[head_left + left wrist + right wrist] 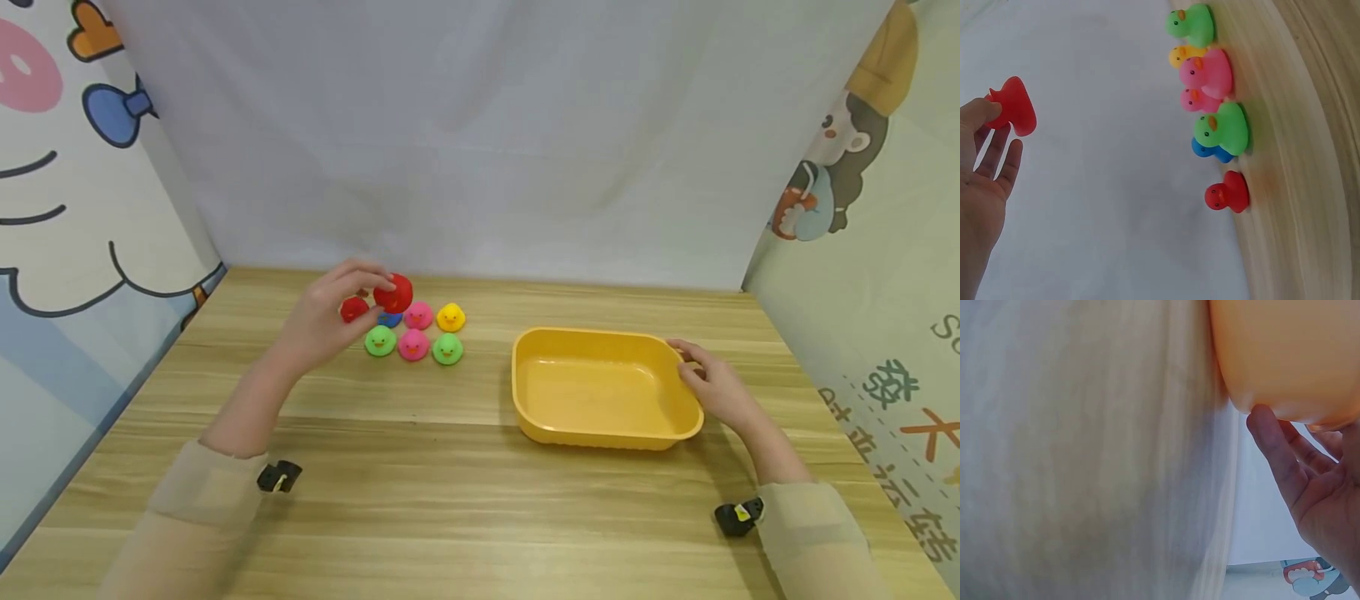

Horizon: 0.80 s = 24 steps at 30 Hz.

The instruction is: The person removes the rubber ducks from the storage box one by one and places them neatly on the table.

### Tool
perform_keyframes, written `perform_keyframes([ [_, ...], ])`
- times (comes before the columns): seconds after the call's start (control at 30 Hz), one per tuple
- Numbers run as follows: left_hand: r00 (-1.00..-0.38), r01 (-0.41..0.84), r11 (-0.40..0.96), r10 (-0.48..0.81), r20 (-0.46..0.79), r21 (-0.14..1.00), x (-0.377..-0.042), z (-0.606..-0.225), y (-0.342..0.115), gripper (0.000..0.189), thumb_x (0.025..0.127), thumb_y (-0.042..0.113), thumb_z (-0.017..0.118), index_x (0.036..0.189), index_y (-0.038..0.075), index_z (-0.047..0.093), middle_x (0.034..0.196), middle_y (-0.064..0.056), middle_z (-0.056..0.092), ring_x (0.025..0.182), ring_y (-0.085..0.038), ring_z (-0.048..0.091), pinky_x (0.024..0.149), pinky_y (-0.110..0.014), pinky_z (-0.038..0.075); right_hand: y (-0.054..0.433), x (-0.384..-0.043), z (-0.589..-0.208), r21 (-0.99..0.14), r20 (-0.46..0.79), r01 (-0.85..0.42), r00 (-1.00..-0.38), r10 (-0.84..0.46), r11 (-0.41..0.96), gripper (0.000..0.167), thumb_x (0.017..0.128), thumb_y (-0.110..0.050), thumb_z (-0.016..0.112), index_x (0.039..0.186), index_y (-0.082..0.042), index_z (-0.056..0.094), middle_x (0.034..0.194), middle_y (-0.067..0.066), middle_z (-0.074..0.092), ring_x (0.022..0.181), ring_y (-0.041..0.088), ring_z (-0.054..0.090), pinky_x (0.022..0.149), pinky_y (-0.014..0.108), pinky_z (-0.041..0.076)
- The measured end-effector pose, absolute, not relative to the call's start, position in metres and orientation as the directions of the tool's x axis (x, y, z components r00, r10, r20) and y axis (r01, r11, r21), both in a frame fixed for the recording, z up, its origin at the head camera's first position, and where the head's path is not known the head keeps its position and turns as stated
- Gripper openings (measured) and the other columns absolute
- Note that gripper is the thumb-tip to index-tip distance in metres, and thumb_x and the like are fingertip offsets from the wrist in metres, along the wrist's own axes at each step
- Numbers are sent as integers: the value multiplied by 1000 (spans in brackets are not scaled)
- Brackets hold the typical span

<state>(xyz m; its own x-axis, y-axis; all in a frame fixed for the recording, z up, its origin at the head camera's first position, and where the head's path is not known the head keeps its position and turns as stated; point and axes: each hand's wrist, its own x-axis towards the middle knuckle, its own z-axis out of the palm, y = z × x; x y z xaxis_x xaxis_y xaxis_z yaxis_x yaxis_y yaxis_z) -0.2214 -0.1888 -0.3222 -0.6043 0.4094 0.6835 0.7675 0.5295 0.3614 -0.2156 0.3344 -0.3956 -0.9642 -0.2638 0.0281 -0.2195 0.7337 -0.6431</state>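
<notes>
My left hand (330, 308) pinches a red rubber duck (393, 294), its thumb and fingers around the toy. In the left wrist view the held duck (1016, 106) is up off the table, against the white backdrop. Below it stand two rows of small ducks: another red duck (354, 309), a blue duck (390, 319) partly hidden, a yellow duck (451, 317), pink ducks (414, 344) and green ducks (447, 349). My right hand (716, 387) rests its fingers against the right end of a yellow plastic basin (600, 437). In the right wrist view the thumb (1267, 434) lies along the basin's outer wall.
The wooden table (450, 517) ends at a white cloth backdrop (480, 167). Printed cartoon panels (67, 200) flank it on both sides. A small black device (279, 476) is on the left wrist, and another (738, 517) on the right wrist.
</notes>
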Motion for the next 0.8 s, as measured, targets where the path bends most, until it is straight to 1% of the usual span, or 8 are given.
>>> perform_keyframes([
  [0.07, -628, 747, 554, 408, 663, 367, -223, -326, -193, 32, 74, -14, 70, 103, 1, 65, 115, -11, 60, 100, -23, 59, 83, -5, 43, 334, -216, -396, -644, 33, -225, -963, -268, 731, 45, 102, -17, 38, 144, 0, 33, 126, 34, 47, 107, 49, 56, 85, 53, 50],
  [0.1, -637, 738, 567, 410, 652, 365, -224, -328, -196, 32, 74, -14, 70, 102, 1, 65, 115, -11, 60, 101, -23, 59, 83, -8, 46, 334, -216, -396, -644, 35, -228, -962, -270, 730, 45, 102, -17, 38, 144, 1, 33, 125, 34, 47, 106, 49, 56, 84, 52, 51],
  [0.2, -665, 715, 593, 415, 621, 370, -226, -333, -202, 33, 74, -13, 71, 103, 1, 65, 115, -11, 60, 104, -25, 58, 85, -24, 52, 334, -216, -396, -642, 40, -233, -962, -272, 730, 45, 102, -16, 38, 143, 1, 34, 124, 34, 48, 106, 48, 57, 83, 50, 51],
  [0.27, -678, 705, 603, 419, 603, 374, -228, -337, -206, 34, 74, -12, 72, 103, 1, 64, 115, -11, 59, 104, -26, 58, 83, -34, 53, 334, -216, -396, -641, 41, -234, -962, -271, 731, 45, 102, -16, 38, 143, 1, 34, 124, 34, 48, 106, 48, 57, 83, 50, 51],
  [0.3, -684, 700, 608, 420, 597, 375, -228, -338, -208, 34, 74, -12, 72, 104, 2, 64, 115, -11, 59, 104, -27, 58, 82, -36, 53, 334, -216, -395, -640, 42, -234, -962, -271, 732, 45, 102, -16, 38, 143, 2, 34, 124, 34, 47, 106, 49, 56, 84, 50, 51],
  [0.47, -714, 670, 643, 420, 559, 372, -231, -345, -217, 32, 75, -12, 71, 104, 2, 64, 116, -12, 59, 98, -27, 59, 76, -34, 53, 334, -216, -396, -637, 43, -238, -961, -275, 733, 45, 102, -17, 38, 143, 1, 34, 124, 34, 47, 106, 49, 56, 84, 50, 51],
  [0.67, -752, 642, 643, 424, 505, 417, -237, -354, -224, 30, 76, -14, 67, 101, 2, 63, 112, -16, 60, 98, -32, 59, 78, -46, 54, 335, -215, -396, -636, 48, -244, -960, -277, 732, 45, 102, -15, 38, 143, 2, 34, 122, 33, 49, 104, 48, 57, 82, 47, 52],
  [0.8, -773, 622, 658, 425, 471, 425, -240, -360, -231, 29, 76, -14, 67, 100, 0, 63, 111, -17, 60, 98, -33, 59, 77, -47, 53, 335, -217, -398, -632, 49, -247, -959, -281, 735, 45, 102, -16, 38, 143, 2, 34, 122, 33, 49, 103, 47, 58, 80, 44, 53],
])
